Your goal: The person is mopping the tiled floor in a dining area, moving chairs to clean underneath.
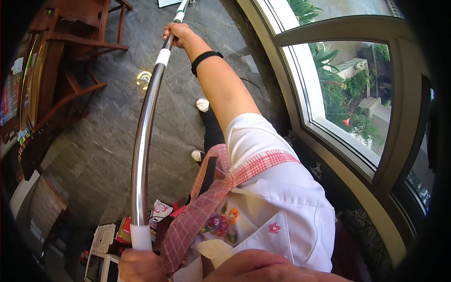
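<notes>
A shiny metal pole (142, 151) with white plastic sleeves runs from the bottom of the view to the top edge, looking bent by the lens. My right hand (179, 34), arm stretched out and a black band on the wrist, is closed around its far part. Low in the view, my left hand (141, 266) grips the near end just below a white sleeve (141, 237). Beyond my right hand the pole turns white and green. Near its far end lies a flat pale piece (168, 2), cut off by the frame, so its join to the pole cannot be told.
Grey marble-look tiles (112, 141) cover the floor. Dark wooden chairs (79, 44) stand at the left. A framed window (352, 105) fills the right side, with plants outside. Bags and boxes (123, 229) and a white cabinet-like item (97, 264) are at lower left.
</notes>
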A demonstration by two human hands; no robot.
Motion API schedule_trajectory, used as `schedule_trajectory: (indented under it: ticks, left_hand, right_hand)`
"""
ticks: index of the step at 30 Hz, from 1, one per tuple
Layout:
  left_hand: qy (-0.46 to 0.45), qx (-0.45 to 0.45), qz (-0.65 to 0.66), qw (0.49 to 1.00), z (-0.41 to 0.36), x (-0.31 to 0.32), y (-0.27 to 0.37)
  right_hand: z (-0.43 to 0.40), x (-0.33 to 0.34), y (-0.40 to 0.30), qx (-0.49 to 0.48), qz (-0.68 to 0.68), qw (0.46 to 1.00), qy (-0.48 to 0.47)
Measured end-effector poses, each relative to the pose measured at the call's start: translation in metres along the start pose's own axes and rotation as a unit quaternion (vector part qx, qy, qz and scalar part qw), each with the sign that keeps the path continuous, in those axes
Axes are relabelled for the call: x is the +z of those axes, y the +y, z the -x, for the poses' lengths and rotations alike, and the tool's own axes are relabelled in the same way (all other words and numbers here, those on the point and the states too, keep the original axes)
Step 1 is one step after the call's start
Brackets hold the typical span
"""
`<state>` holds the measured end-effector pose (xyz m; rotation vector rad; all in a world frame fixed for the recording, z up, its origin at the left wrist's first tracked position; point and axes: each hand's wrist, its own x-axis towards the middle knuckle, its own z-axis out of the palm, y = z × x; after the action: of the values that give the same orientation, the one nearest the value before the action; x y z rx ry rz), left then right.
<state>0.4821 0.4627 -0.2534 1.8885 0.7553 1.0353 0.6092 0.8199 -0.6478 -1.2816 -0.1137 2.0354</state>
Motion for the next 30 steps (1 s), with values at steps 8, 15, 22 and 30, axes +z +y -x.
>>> schedule_trajectory:
  ticks: [8, 15, 22, 30]
  left_hand:
    - [0.039, -0.020, 0.088, 0.995, 0.017, -0.023, 0.045]
    - [0.019, 0.017, 0.122, 0.992, 0.096, 0.008, 0.099]
    - [-0.005, 0.011, 0.104, 0.995, 0.184, 0.066, 0.148]
    - [-0.018, 0.066, 0.175, 0.982, 0.231, 0.068, 0.172]
  right_hand:
    - [0.097, -0.041, 0.054, 0.000, -0.088, 0.996, -0.018]
    - [0.225, -0.117, 0.161, -0.026, -0.181, 0.983, 0.011]
    - [0.351, -0.198, 0.258, -0.054, -0.205, 0.975, 0.059]
    - [0.441, -0.221, 0.329, 0.011, -0.203, 0.971, 0.127]
